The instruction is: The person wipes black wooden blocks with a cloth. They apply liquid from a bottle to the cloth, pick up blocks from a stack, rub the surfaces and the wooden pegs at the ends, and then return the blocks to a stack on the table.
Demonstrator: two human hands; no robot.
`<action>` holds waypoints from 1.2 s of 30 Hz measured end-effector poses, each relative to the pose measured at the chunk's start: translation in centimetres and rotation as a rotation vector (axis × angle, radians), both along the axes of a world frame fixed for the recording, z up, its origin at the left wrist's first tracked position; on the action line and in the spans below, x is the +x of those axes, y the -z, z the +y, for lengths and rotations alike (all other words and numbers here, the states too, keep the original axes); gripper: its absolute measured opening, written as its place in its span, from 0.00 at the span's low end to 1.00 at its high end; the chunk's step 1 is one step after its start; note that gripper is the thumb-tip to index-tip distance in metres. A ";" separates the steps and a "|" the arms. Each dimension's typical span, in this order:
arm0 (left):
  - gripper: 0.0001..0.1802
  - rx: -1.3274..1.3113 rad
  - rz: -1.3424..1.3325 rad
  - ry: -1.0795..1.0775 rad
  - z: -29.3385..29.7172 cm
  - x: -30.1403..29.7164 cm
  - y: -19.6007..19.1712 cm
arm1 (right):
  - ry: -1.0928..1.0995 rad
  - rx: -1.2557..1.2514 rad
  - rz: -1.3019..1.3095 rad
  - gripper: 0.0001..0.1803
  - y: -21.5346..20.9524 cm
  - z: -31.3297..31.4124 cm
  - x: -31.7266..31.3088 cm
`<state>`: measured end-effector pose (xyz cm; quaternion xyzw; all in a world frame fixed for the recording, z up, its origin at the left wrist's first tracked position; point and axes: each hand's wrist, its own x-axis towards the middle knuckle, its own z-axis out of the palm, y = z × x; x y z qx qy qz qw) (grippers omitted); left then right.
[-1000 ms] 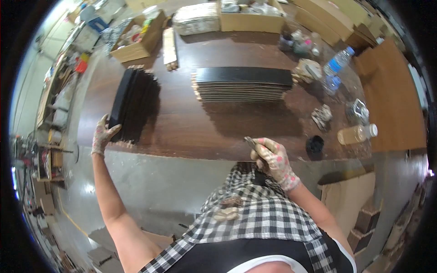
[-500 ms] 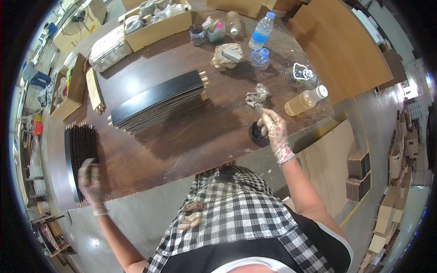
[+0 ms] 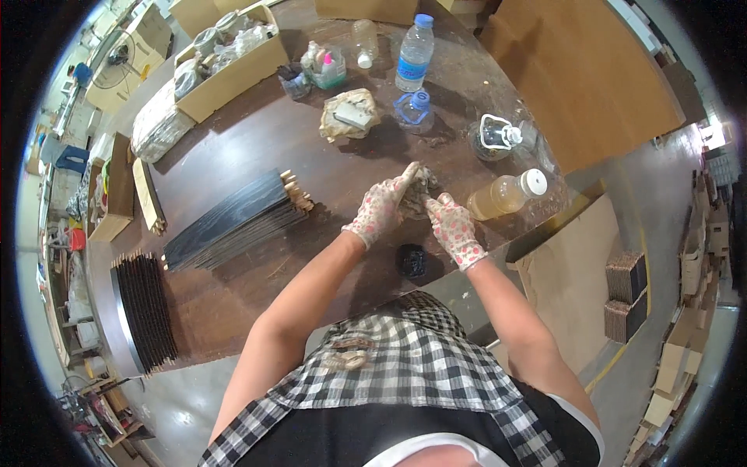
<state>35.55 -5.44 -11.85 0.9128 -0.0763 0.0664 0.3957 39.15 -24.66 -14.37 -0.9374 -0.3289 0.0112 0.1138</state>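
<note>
Both my hands wear flower-patterned gloves and meet over a crumpled dirty rag on the dark brown table. My left hand grips the rag from the left, and my right hand closes on it from the right. A small black round pot sits on the table just below my hands. A plastic bottle of yellowish liquid lies on its side right beside my right hand.
A stack of dark slats lies to the left, with another dark stack at the table's left end. Water bottles, a second rag, a clear jug and cardboard boxes stand farther back. A wooden board lies right.
My left hand left the dark stack at the table's end and came across to the rag. My right hand moved from near the black pot onto the rag. The view swung right.
</note>
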 end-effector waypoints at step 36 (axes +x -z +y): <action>0.64 -0.149 0.004 0.141 0.5 -9.2 1.7 | 0.314 0.702 -0.018 0.13 -6.2 4.9 5.8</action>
